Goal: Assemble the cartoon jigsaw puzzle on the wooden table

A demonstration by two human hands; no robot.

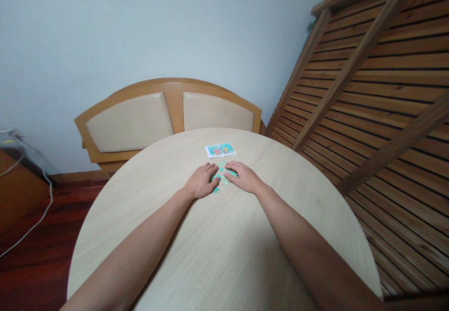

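Observation:
Small green jigsaw puzzle pieces (225, 180) lie in a loose pile on the round table (210, 236). My left hand (202, 181) rests along the left side of the pile, its fingers stretched out and touching the edge pieces. On the other side my right hand (242, 176) lies with its fingers apart, partly over the pieces. Some of the pile is hidden under both hands. Just beyond them lies a picture card (220, 150), with cartoon figures on a turquoise ground and a white border.
Behind the table a wooden headboard (175, 86) with cream padded panels leans at the wall. A large slatted wooden frame (368, 91) stands along the right side. White cables (51, 194) hang at the left over the dark red floor (45, 236).

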